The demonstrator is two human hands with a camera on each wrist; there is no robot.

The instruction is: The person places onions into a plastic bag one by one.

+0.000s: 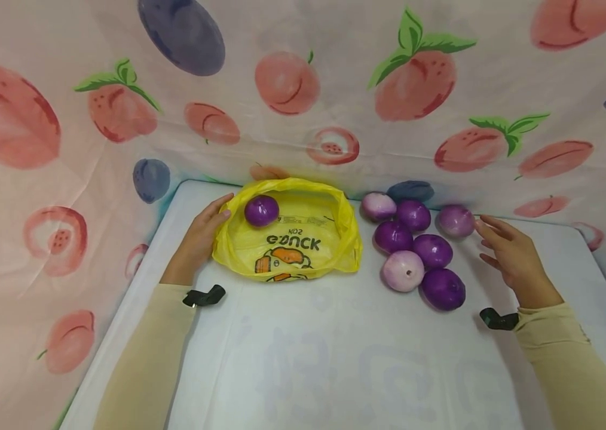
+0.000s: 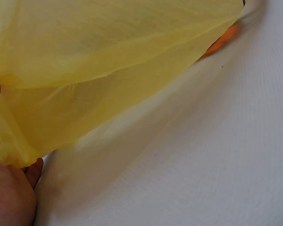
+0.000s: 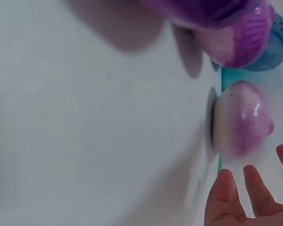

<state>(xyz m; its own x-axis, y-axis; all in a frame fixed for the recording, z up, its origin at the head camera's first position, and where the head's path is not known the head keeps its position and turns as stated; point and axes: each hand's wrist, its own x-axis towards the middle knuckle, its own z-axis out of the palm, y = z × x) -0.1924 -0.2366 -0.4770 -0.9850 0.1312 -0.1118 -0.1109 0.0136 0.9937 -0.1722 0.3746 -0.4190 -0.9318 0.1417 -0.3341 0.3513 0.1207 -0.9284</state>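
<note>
A yellow plastic bag with printed lettering lies on the table, its mouth spread wide. One dark purple onion is inside it, near the left. My left hand holds the bag's left rim; in the left wrist view the yellow film hides most of its fingers. Right of the bag sits a group of several glossy red onions, among them a dark one in front and a pale one. My right hand has its fingers spread, fingertips right beside the rightmost onion, which also shows in the right wrist view.
A white-covered table spreads out in front of the bag and onions. A fruit-patterned cloth rises along the table's back edge, close behind the onions, and along its sides. Black straps with small cameras sit at both wrists.
</note>
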